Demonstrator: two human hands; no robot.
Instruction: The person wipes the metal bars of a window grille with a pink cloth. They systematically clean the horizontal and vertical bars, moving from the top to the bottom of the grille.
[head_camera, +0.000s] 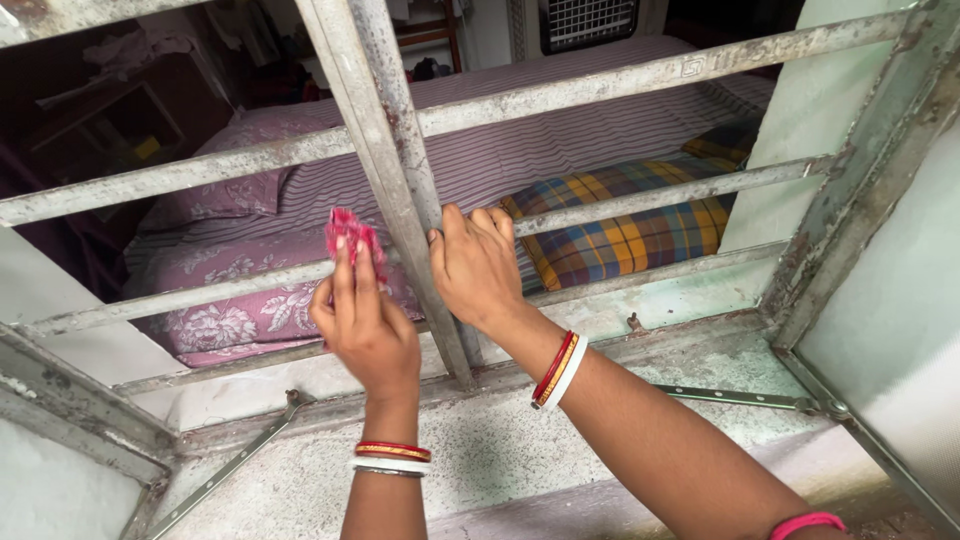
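A: Wiping at the grille, by the look of it. The left hand (365, 325) pinches a pink cloth (352, 236) between thumb and straight fingers pressed together, and holds it against a crossbar (190, 296) just left of the upright (400, 170).

B: And the right hand (475, 265)?

A: It curls round the upright itself, fingers close together and hooked behind the metal. It carries nothing; it looks like a brace.

B: Where does the cloth sit exactly?

A: Bunched above the left fingertips, touching the bar, between the two hands but nearer the left. Most of it pokes up past the fingers, so the grip is only on its lower part.

B: What could go wrong from here?

A: I judge the cloth could slip. A pinch that shallow may let go if it snags on flaking paint, and it would drop through the gap onto the bed (560, 130) inside, near the floral pillow (240, 310) or the plaid pillow (620, 235).

B: Anything for the hands themselves?

A: The bars look rusty and rough, so a hard rub could scrape a knuckle. The bangles (393, 458) on the left wrist hang near the sill (520, 440), and those on the right wrist sit close to the upright's foot; a quick pull back might knock them.

B: And the stay (225, 465) at the lower left?

A: Well apart from both hands.
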